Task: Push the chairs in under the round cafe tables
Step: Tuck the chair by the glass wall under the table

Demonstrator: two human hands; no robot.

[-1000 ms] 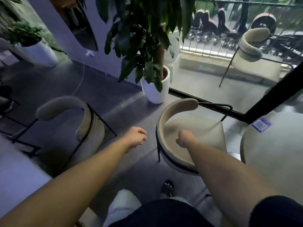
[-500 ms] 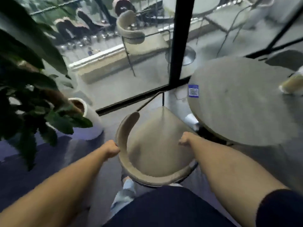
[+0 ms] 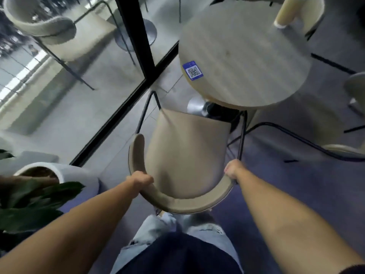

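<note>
A beige chair with a curved padded backrest and thin black legs stands in front of me. Its seat front reaches just under the near edge of the round cafe table, which carries a blue QR sticker. My left hand grips the left part of the backrest. My right hand holds the right end of the backrest by the black frame. The table's dark pedestal and metal foot show beyond the seat.
A white planter with dark leaves stands at my left. A glass wall with a black frame runs behind the chair. Another chair sits at the table's far side, and more chair parts lie to the right.
The view has swung from the plant toward the table. Both hands have closed on the chair's backrest, and the chair has moved closer to the table, its seat front now at the table's edge.
</note>
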